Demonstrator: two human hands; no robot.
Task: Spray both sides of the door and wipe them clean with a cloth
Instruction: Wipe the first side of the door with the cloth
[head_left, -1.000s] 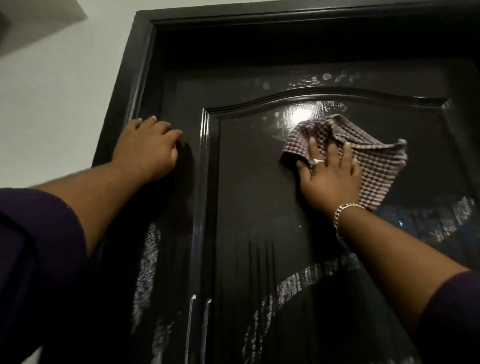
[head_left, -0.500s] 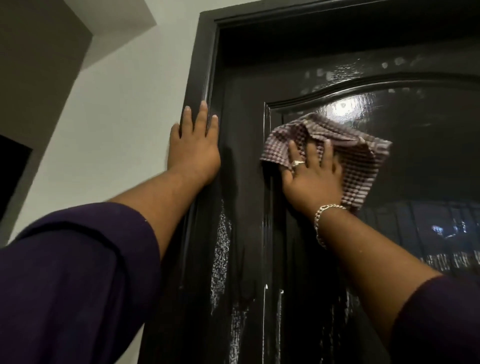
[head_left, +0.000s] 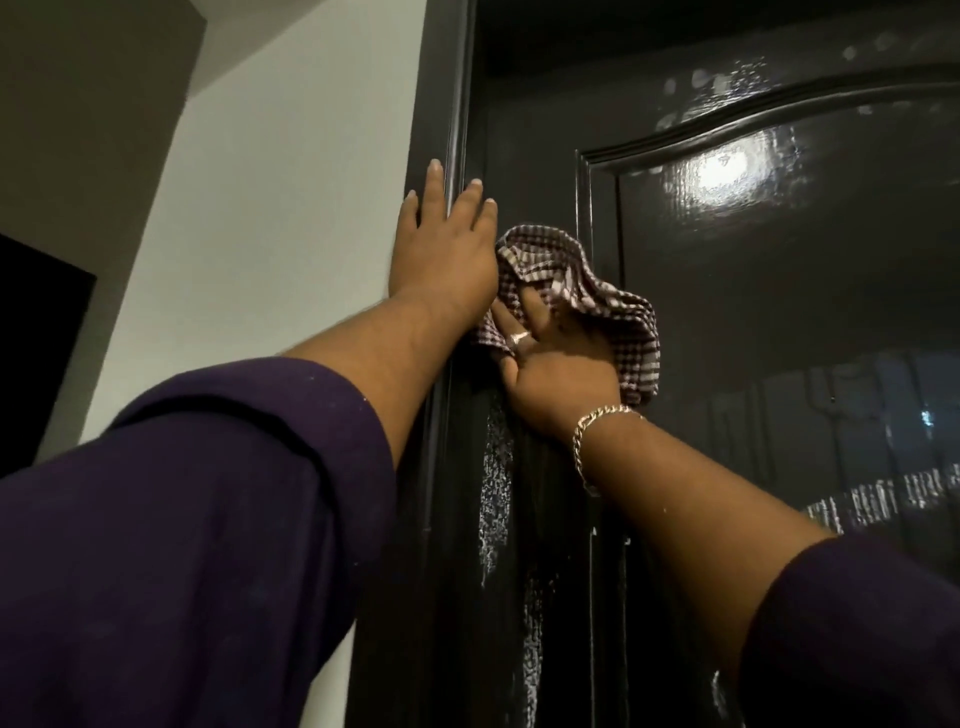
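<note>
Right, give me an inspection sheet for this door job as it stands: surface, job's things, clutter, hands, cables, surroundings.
Surface: dark glossy door, with foamy spray streaks down the strip by its left edge, droplets near the top and a smeared band at lower right.
Job's things: checked cloth bunched against the door beside the raised panel's left moulding; no spray bottle in view.
Clutter: nothing seen.
Hands: left hand flat on the door frame, fingers straight; right hand presses the cloth to the door, fingers spread over it.
Cables: nothing seen.
Surroundings: white wall left of the frame; a dark rectangle at the far left edge, unclear what.
</note>
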